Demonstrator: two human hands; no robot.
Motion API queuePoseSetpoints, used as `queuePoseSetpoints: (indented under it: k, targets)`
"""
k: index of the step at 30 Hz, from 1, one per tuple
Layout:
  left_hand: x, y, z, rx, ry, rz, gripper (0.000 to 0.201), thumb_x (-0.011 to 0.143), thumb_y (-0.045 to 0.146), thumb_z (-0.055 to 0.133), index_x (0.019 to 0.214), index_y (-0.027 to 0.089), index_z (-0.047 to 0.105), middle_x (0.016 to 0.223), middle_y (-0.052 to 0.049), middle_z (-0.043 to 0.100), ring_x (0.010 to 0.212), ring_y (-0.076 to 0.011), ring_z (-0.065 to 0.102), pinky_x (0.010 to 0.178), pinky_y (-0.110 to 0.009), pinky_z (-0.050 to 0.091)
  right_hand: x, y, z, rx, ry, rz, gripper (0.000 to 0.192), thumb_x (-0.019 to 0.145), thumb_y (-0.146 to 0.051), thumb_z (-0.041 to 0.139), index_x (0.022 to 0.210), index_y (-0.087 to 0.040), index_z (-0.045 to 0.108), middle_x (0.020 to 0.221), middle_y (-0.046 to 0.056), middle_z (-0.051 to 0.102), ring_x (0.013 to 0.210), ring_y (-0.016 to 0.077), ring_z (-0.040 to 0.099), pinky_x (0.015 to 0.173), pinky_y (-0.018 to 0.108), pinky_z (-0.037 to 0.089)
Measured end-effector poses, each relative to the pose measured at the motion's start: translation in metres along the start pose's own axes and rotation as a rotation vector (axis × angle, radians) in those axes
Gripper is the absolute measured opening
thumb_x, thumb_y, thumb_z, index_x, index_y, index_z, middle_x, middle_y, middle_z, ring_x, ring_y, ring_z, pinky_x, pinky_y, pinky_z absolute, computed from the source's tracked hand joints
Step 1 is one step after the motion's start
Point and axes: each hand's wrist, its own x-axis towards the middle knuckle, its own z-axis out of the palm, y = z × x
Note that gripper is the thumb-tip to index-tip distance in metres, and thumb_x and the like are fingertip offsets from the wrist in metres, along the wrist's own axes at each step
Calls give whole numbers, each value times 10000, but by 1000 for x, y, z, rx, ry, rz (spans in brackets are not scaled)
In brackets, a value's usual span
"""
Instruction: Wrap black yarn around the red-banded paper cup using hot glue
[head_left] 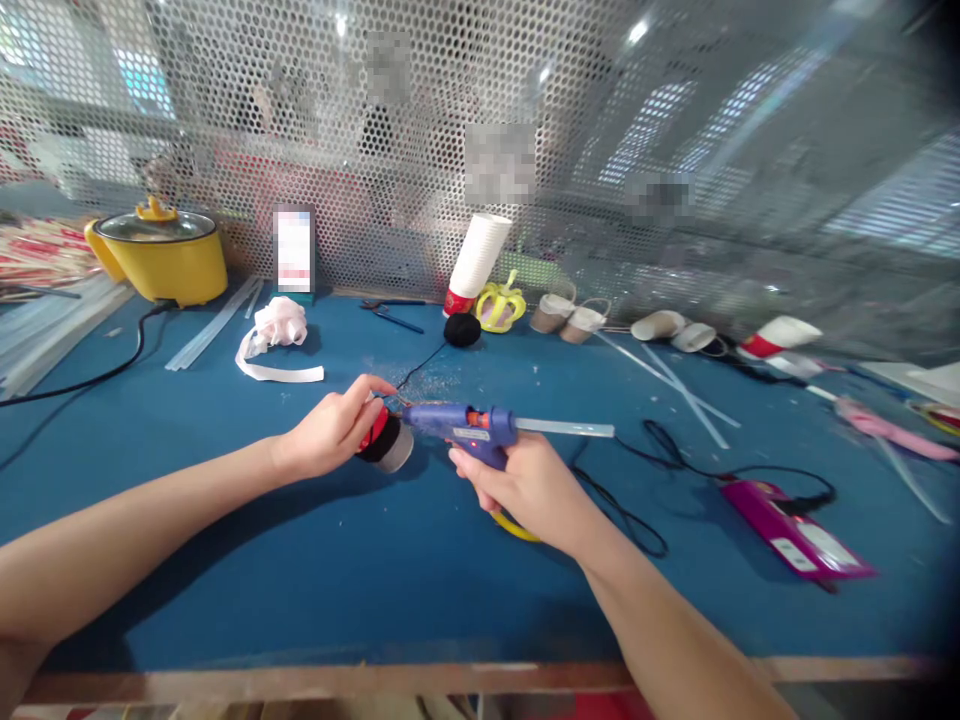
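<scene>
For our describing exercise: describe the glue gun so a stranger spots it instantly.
Over the blue tabletop, find the right hand. It grips the violet-blue glue gun; unlike its neighbours, this has a translucent stick jutting from its back.

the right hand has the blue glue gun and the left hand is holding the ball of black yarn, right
Not quite: the head view shows the left hand holding a red, black and white cup; the ball of black yarn lies beyond it on the table. The right hand does hold the blue glue gun.

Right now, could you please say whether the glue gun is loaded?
Loaded: a glue stick juts from the rear of the glue gun.
</scene>
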Motion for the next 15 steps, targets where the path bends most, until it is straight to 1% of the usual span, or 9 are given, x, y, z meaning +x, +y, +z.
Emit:
queuePoseSetpoints:
  k: [6, 10, 15]
  targets:
    - [0, 0, 0, 9, 3, 23, 245, 903, 251, 281, 1072, 140, 419, 497, 82, 430, 432, -78, 440, 466, -193, 337, 7, 7, 0, -10, -12, -19, 208, 787, -340, 493, 665, -175, 526, 397, -37, 508, 357, 108, 494, 422, 219, 429]
    - [0, 0, 0, 12, 5, 42, 239, 905, 253, 283, 1067, 142, 420, 496, 83, 427, 430, -76, 436, 462, -191, 333, 5, 5, 0, -1, -5, -15, 204, 785, -340, 498, 664, -177, 522, 395, -42, 503, 352, 106, 492, 416, 218, 426]
    - [1, -1, 1, -11, 9, 22, 244, 908, 254, 274, 1070, 139, 414, 500, 81, 441, 434, -76, 441, 462, -188, 340, -2, 0, 1, -1, 10, -18, 212, 784, -325, 506, 625, -185, 512, 389, -45, 494, 360, 104, 503, 424, 211, 432]
